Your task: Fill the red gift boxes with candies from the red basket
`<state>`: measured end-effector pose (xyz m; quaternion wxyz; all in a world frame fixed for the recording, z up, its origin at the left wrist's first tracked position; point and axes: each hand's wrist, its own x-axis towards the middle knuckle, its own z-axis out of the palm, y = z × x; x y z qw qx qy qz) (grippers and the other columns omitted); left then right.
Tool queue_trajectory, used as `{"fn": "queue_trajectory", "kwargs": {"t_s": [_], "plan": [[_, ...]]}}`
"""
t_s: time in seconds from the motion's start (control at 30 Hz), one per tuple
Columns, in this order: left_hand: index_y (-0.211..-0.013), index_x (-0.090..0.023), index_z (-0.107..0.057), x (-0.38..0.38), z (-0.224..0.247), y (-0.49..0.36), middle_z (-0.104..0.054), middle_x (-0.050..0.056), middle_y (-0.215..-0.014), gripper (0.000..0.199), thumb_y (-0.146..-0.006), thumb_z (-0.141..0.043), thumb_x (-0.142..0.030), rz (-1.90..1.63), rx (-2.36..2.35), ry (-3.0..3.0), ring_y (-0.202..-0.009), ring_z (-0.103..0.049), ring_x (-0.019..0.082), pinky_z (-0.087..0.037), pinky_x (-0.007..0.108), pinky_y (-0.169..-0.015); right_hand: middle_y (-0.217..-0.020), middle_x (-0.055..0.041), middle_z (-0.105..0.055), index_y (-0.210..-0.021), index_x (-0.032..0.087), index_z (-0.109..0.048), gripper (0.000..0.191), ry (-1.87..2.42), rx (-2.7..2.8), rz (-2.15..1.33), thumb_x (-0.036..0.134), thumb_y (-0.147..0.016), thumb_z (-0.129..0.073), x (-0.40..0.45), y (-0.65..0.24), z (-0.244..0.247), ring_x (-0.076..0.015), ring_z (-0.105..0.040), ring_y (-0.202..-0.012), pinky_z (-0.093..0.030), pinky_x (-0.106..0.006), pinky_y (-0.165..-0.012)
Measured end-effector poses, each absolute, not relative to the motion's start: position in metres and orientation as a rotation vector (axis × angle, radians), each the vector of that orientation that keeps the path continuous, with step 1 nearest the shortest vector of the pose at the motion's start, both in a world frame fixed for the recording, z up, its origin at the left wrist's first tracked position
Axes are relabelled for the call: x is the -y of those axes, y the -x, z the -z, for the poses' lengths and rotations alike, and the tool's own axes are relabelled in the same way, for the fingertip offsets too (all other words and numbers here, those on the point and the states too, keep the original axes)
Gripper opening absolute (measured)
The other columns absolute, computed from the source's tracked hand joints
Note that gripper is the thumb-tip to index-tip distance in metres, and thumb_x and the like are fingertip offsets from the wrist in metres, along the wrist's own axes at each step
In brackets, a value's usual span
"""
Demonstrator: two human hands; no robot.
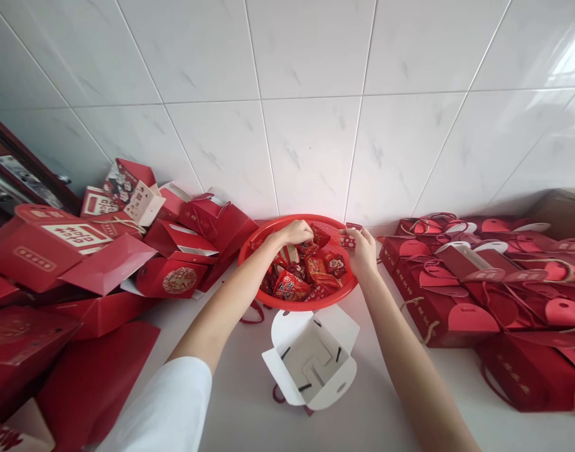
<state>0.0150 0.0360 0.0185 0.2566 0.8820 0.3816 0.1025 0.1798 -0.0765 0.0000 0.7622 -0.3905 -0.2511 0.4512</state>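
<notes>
A round red plastic basket (297,306) holds many small red wrapped snack packets (292,285). My left hand (295,233) is over the back of the basket with its fingers curled down among the packets; what they hold, if anything, is hidden. At the basket's right rim, my right hand (363,251) is closed on a small red patterned packet (348,241). In front of the basket stands a gift box (341,383) with its flaps spread, showing a white inside with nothing in it and dark cord ends through its walls.
To the left, unfolded and half-folded red gift boxes (174,276) lie in a heap. On the right, closed red boxes (438,314) with cord handles stand in rows. A white tiled wall (311,150) rises behind the pale tabletop (240,402).
</notes>
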Motion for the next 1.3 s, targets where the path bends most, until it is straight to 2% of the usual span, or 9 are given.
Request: {"fn": "queue_trajectory", "kwargs": {"t_s": [0.1,0.2,0.33,0.43,0.5,0.7,0.87,1.17,1.3], "plan": [[-0.076,-0.018,-0.074,-0.033,-0.02,-0.012,-0.074,0.002,-0.082,0.028,-0.072,-0.047,-0.011,-0.26,-1.076,-2.438,-0.078,-0.067,0.016,-0.049,0.024,-0.072,-0.066,0.0007,-0.07,-0.063,0.021,-0.054,0.019,0.865,0.563,-0.975,0.023,-0.059,-0.072,0.077,-0.181,0.001,-0.0086,-0.056,-0.052,-0.047,-0.021,-0.052],[-0.101,-0.022,-0.077,-0.027,-0.015,-0.019,-0.076,0.0,-0.11,0.041,-0.073,-0.049,-0.01,-0.208,-1.075,-2.497,-0.102,-0.068,0.017,-0.049,0.022,-0.087,-0.069,0.0005,-0.07,-0.064,0.021,-0.053,0.021,0.871,0.594,-0.96,0.023,-0.06,-0.074,0.077,-0.181,0.002,-0.0091,-0.057,-0.053,-0.047,-0.022,-0.053],[-0.094,-0.026,-0.078,-0.022,-0.005,-0.031,-0.078,-0.002,-0.101,0.032,-0.074,-0.057,-0.014,-0.022,-1.082,-2.565,-0.096,-0.07,0.017,-0.05,0.022,-0.088,-0.068,0.0009,-0.07,-0.064,0.021,-0.053,0.022,0.873,0.594,-0.958,0.021,-0.062,-0.074,0.078,-0.181,0.002,-0.0092,-0.056,-0.053,-0.048,-0.022,-0.053],[-0.079,-0.023,-0.077,-0.026,-0.001,-0.032,-0.078,0.004,-0.087,0.015,-0.072,-0.064,-0.019,0.11,-1.227,-2.6,-0.089,-0.071,0.023,-0.052,0.029,-0.087,-0.068,0.0009,-0.07,-0.063,0.022,-0.049,0.025,0.857,0.593,-0.959,0.021,-0.062,-0.074,0.078,-0.181,0.002,-0.0088,-0.056,-0.053,-0.048,-0.022,-0.052],[-0.074,-0.02,-0.075,-0.031,0.0,-0.029,-0.077,0.009,-0.084,0.008,-0.068,-0.07,-0.02,0.167,-1.354,-2.619,-0.092,-0.071,0.027,-0.052,0.035,-0.089,-0.068,0.0008,-0.07,-0.063,0.022,-0.048,0.027,0.85,0.608,-0.958,0.022,-0.062,-0.075,0.077,-0.182,0.003,-0.0088,-0.057,-0.053,-0.048,-0.022,-0.053],[-0.091,-0.019,-0.074,-0.036,0.004,-0.024,-0.075,0.016,-0.104,0.03,-0.061,-0.077,-0.014,0.239,-1.514,-2.681,-0.108,-0.067,0.034,-0.049,0.044,-0.096,-0.067,0.0013,-0.07,-0.061,0.023,-0.043,0.035,0.852,0.615,-0.956,0.021,-0.061,-0.077,0.077,-0.182,0.004,-0.0093,-0.056,-0.053,-0.049,-0.023,-0.052],[-0.087,-0.017,-0.073,-0.031,0.01,-0.031,-0.074,0.018,-0.108,0.031,-0.057,-0.076,-0.009,0.264,-1.399,-2.753,-0.119,-0.06,0.037,-0.044,0.045,-0.105,-0.067,0.0017,-0.07,-0.062,0.022,-0.048,0.029,0.845,0.599,-0.958,0.02,-0.06,-0.076,0.078,-0.181,0.003,-0.0093,-0.056,-0.053,-0.048,-0.022,-0.051],[-0.075,-0.019,-0.068,-0.03,0.011,-0.032,-0.075,0.011,-0.093,0.021,-0.056,-0.074,-0.012,0.178,-1.248,-2.7,-0.098,-0.068,0.032,-0.051,0.035,-0.086,-0.068,0.0014,-0.07,-0.064,0.021,-0.055,0.021,0.855,0.599,-0.963,0.021,-0.058,-0.075,0.078,-0.18,0.002,-0.0089,-0.057,-0.053,-0.048,-0.022,-0.052],[-0.078,-0.02,-0.067,-0.033,0.006,-0.03,-0.073,0.002,-0.085,0.013,-0.066,-0.069,-0.018,0.041,-1.123,-2.59,-0.083,-0.069,0.023,-0.05,0.026,-0.071,-0.067,0.0017,-0.071,-0.063,0.021,-0.053,0.021,0.867,0.573,-0.975,0.021,-0.058,-0.074,0.077,-0.18,0.001,-0.0086,-0.056,-0.051,-0.047,-0.021,-0.051]]}}
